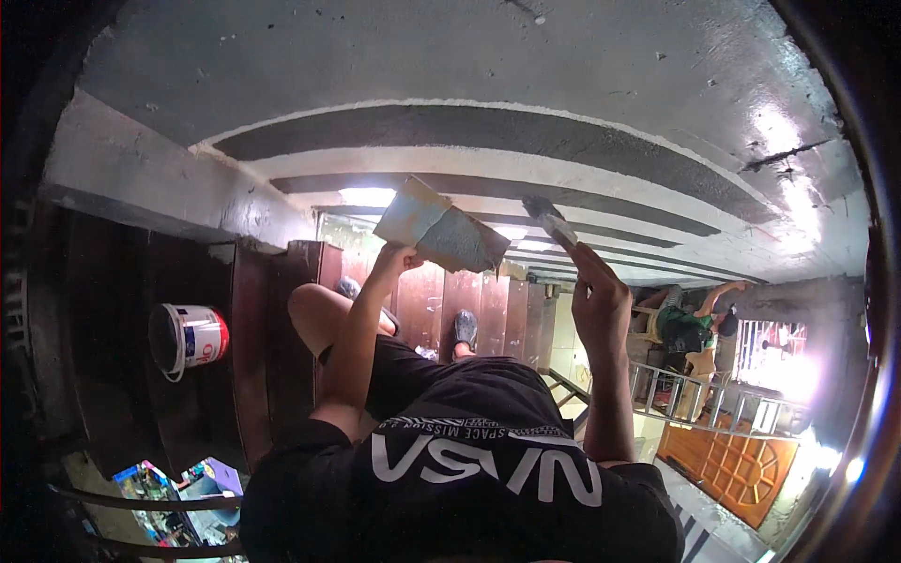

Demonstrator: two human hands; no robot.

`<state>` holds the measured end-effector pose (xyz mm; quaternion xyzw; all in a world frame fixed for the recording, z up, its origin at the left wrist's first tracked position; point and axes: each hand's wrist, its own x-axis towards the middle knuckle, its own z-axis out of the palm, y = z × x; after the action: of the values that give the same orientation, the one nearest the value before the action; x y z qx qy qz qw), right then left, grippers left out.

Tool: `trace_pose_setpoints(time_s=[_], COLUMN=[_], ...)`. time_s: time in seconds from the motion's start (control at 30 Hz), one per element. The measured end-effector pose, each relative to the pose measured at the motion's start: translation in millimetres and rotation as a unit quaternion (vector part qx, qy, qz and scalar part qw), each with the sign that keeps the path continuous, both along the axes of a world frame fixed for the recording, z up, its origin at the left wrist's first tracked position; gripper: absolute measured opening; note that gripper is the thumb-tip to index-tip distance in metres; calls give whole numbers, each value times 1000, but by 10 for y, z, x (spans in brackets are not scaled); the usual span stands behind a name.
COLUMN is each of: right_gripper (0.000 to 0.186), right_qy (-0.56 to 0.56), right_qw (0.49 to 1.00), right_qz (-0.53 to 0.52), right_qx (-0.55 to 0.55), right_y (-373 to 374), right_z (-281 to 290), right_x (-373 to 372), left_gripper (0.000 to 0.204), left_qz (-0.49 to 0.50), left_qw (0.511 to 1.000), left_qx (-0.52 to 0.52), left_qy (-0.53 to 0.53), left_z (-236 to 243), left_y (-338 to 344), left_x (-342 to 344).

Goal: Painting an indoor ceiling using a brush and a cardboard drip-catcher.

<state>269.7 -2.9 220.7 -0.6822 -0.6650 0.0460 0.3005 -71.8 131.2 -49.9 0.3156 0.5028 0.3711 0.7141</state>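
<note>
My left hand (404, 258) grips the edge of a flat board (402, 214), held tilted in front of the wall. A thick layer of grey putty (460, 239) covers much of its right part. In my raised right hand (603, 296) is a putty knife (549, 219), its dark, smeared blade pointing up and left. The blade is apart from the board and close in front of the striped wall (469, 131), which has dark grey and pale bands. Whether the blade touches the wall I cannot tell.
Below me run brown wooden stairs (413, 305), where my feet stand. A white and red bucket (190, 340) sits on a step at left. To the right are a metal ladder (694, 399), a wooden door (737, 469) and another person in green (685, 328), arm raised toward the wall.
</note>
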Motion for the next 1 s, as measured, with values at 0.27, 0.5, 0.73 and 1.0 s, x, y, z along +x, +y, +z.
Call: trace_pose_setpoints(time_s=[0.27,0.5,0.73,1.0], right_gripper=[32,36,33,32], right_qy=[53,164,181,308], right_qw=[998,979,975,940], right_qz=[-5,-95,-98,-106], right_qx=[-18,-78,-80,-103], right_y=[-14,19,86,219], right_z=[-33,-20,-81,-172], right_x=[-12,-74,-50,77], left_gripper=[22,23,24,19], left_qz=[27,70,95,84], left_qw=[999,996,994,994], left_qx=[-27,22,35,45], left_qy=[25,50,46,59], left_z=[-27,97,98,18], left_y=[48,-22,16,34], left_x=[-15,-86,-129,-160])
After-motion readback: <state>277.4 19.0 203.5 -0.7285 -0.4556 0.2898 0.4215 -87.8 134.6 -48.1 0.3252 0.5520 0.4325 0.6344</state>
